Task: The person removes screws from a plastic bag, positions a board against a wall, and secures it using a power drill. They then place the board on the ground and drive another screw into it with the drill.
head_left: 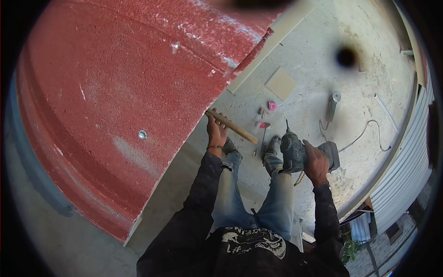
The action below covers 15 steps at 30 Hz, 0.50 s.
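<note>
My left hand (216,130) is closed around a short wooden strip (240,130), right at the edge of a large red, rough-coated sheet (110,92). One end of the strip meets the sheet's edge, and the other points down to the right. A dark cordless drill (292,152) is in my right hand (316,162), the fingers wrapped round its handle. Its bit points away from me, over the floor, apart from the strip. A shiny screw head (142,134) sits in the red sheet.
Beyond my boots, a pink tape measure (272,106) and a square tile (281,84) lie on the pale concrete floor (318,55). An angle grinder (332,105) with a trailing cable (364,131) is farther right. Corrugated metal (401,180) borders the drop at the right.
</note>
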{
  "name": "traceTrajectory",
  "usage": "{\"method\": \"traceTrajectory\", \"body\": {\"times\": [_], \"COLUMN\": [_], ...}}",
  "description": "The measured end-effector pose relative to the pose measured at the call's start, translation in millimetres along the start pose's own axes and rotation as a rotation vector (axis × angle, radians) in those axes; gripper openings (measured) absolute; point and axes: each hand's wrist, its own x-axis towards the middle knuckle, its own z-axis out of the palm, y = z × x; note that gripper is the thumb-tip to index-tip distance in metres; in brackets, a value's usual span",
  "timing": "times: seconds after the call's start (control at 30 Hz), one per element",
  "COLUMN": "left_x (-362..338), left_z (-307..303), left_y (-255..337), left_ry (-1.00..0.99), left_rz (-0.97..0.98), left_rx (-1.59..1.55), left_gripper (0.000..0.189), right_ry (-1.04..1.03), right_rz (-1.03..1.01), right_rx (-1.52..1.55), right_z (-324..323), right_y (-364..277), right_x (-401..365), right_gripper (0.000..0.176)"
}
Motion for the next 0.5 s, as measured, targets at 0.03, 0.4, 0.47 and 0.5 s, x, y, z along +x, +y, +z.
{"method": "traceTrajectory", "body": {"times": [0.03, 0.4, 0.47, 0.5], "left_x": [-3, 82, 108, 117], "left_z": [2, -26, -37, -44], "left_y": [9, 9, 8, 5], "left_ry": [0.0, -0.189, -0.232, -0.246], "left_rz": [-0.002, 0.221, 0.324, 0.365], "left_rx": [-0.033, 0.17, 0.297, 0.287], "left_gripper": [0.065, 0.035, 0.041, 0.041], "right_ry": [0.0, 0.057, 0.108, 0.135], "right_rz": [-0.012, -0.365, -0.421, -0.485], "right_rx": [0.012, 0.084, 0.035, -0.021], "right_z": [8, 259, 313, 341], "right_y": [-6, 17, 29, 33], "right_x": [17, 195, 212, 217], "right_gripper": [0.053, 0.05, 0.046, 0.043]}}
